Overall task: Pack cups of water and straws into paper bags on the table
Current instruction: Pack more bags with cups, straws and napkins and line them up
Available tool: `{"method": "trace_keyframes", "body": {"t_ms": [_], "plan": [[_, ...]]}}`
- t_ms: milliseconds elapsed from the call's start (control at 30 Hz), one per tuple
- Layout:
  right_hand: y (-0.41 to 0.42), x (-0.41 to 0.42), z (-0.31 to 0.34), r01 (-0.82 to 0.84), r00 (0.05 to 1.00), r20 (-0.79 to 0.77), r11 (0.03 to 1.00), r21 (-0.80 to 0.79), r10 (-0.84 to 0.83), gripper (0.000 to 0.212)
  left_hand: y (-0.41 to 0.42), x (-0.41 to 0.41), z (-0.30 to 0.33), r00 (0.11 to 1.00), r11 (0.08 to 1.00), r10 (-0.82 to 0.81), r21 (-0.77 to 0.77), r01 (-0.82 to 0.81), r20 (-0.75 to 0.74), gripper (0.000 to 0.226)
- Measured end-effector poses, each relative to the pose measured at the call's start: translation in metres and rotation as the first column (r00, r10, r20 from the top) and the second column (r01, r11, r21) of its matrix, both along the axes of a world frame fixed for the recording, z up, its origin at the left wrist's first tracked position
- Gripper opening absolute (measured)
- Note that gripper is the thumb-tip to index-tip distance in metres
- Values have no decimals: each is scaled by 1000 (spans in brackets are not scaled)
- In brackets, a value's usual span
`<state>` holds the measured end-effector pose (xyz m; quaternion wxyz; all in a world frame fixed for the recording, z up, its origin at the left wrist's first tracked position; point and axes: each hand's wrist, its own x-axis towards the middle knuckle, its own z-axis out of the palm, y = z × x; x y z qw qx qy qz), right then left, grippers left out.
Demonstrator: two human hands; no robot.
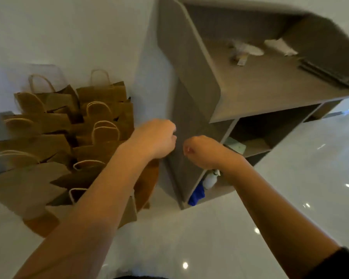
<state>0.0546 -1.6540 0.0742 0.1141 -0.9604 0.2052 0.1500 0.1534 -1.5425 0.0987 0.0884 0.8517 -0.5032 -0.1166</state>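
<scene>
Several brown paper bags [54,125] with twisted handles stand in rows on a small round wooden table [147,184] at the left. My left hand [155,137] hovers at the right edge of the bags, fingers curled under, nothing visible in it. My right hand [201,152] hangs just to its right, in front of the grey cabinet's side panel, also curled with nothing seen in it. No cups or straws show in this blurred view.
A grey wooden cabinet [240,93] stands right of the bags; white wrapped items [248,49] lie on its top shelf. A white bottle [211,179] and a blue cloth [197,195] sit low inside. Glossy white floor [310,178] spreads to the right.
</scene>
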Motion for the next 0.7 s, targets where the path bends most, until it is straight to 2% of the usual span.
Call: {"method": "trace_keyframes", "body": {"t_ms": [133, 333, 500, 700], "plan": [[-71, -76, 31, 131, 990, 61, 990, -54, -128, 15, -78, -56, 31, 997, 992, -77, -99, 75, -13, 33], [-171, -153, 69, 254, 961, 145, 960, -118, -237, 19, -192, -111, 44, 989, 988, -133, -89, 126, -69, 24], [-252, -172, 72, 329, 921, 258, 938, -107, -293, 17, -277, -124, 46, 980, 985, -167, -56, 162, -108, 22], [-358, -157, 69, 405, 871, 347, 908, -107, -348, 10, -386, -108, 49, 972, 969, -217, -137, 203, -91, 21]]}}
